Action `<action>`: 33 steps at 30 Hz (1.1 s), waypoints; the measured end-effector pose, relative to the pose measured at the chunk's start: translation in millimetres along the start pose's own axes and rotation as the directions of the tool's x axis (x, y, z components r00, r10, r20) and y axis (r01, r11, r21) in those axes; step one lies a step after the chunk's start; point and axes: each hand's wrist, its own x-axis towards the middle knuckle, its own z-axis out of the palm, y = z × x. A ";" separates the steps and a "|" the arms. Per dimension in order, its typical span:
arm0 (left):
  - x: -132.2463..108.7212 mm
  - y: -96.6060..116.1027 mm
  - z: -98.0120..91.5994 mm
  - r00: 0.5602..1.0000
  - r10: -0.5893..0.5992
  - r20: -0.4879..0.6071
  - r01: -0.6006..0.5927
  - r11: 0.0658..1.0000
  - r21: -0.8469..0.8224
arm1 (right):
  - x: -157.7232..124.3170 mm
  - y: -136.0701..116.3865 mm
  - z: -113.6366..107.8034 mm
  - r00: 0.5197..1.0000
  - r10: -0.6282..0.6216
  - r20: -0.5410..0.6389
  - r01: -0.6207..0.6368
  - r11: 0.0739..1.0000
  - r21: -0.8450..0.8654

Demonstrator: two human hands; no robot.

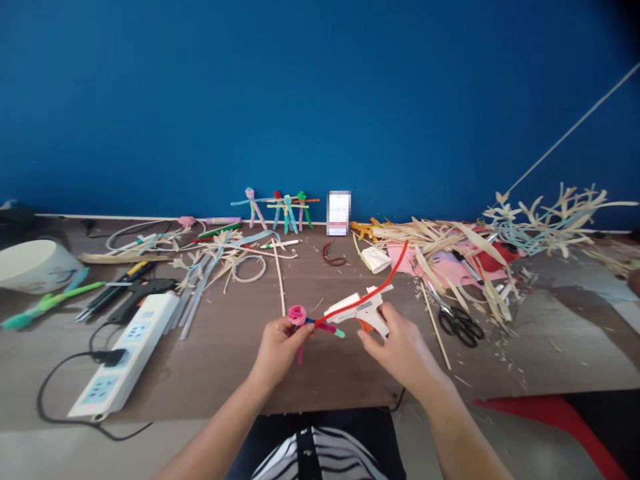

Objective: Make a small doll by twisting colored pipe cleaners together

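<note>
**Two hands hold a pink pipe-cleaner flower and a white glue gun over the brown table**

The rolled pink pipe-cleaner flower (297,315) is near the middle of the table, just above the person's left hand (279,348). The fingers of this hand are closed and pinch the flower at its base, and a thin stem of teal and pink pipe cleaner (327,327) goes out to the right from it. The right hand (403,350) is clenched around the handle of a white glue gun with orange trigger (357,312), just beside the stem. A long red pipe cleaner (373,290) runs from the flower across the top of the gun and rises to the far right.

On the right lies a big pile of dry pale straw strips (440,260), with black-handled scissors (457,325) at its near edge. On the left are a white power strip (123,353) with a black cable (55,393), a black glue gun (143,297) and a round white bowl (35,267). At the far edge, against the blue wall (320,93), stand small figures of coloured pipe cleaner (277,210) beside a white object (339,213), which is blurred and cannot be told.
</note>
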 end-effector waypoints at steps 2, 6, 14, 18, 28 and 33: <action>0.2 0.4 -0.1 1.000 0.004 -0.002 -0.004 1.000 0.008 | 0.8 0.4 0.7 1.000 -0.003 -0.005 0.003 1.000 -0.004; 0.2 1.0 0.2 1.000 0.011 -0.003 -0.011 1.000 0.004 | 1.7 1.7 2.5 1.000 -0.010 -0.007 0.010 1.000 -0.004; -0.1 1.3 0.3 1.000 0.019 -0.001 -0.019 1.000 0.017 | 1.3 1.2 2.3 1.000 -0.006 -0.001 0.006 1.000 -0.007; 0.2 0.6 0.4 1.000 -0.011 -0.001 0.011 1.000 -0.013 | 1.6 1.1 0.9 1.000 0.013 0.014 -0.013 1.000 0.004; 8.9 -9.0 3.6 0.992 -0.128 -0.007 0.119 0.937 -0.329 | -1.7 8.1 -3.4 0.991 0.125 0.038 -0.129 0.984 0.124; 10.5 0.6 3.4 0.977 -0.213 0.013 0.185 0.817 -0.547 | 6.4 48.9 6.8 0.965 0.262 0.001 -0.253 0.933 0.257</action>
